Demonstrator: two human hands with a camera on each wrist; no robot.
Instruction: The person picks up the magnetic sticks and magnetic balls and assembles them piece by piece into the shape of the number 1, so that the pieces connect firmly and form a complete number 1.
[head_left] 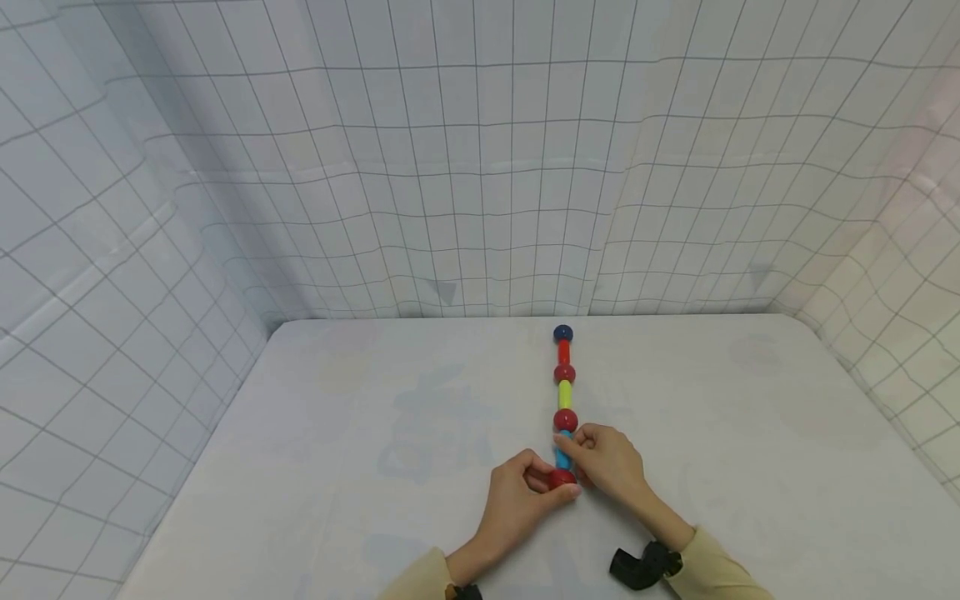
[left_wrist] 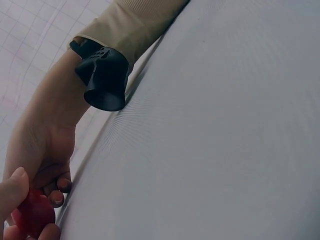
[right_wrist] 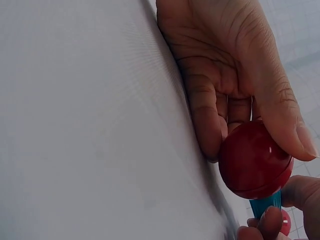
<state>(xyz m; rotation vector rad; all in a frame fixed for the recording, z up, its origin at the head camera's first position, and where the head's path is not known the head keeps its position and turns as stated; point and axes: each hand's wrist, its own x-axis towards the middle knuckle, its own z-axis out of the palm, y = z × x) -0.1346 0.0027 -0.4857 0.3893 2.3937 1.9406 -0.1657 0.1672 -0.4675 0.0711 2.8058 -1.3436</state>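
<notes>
My left hand [head_left: 517, 502] holds a red ball [right_wrist: 255, 160] between thumb and fingers at the near end of a straight chain. My right hand [head_left: 613, 468] pinches the light blue rod [head_left: 563, 456] joined to that ball. Beyond it the chain runs away from me: a second red ball [head_left: 566, 420], a yellow-green rod [head_left: 565, 395], a third red ball [head_left: 565, 373], a red rod [head_left: 564, 352] and a dark blue ball [head_left: 563, 333] at the far end. In the left wrist view, fingers partly cover the near red ball [left_wrist: 34, 214].
The chain lies on a white table [head_left: 337, 433], its far end close to the back edge. White grid-patterned curtains [head_left: 480, 167] hang behind and at both sides. A black wrist camera [head_left: 637, 568] sticks out from the right wrist, low over the table.
</notes>
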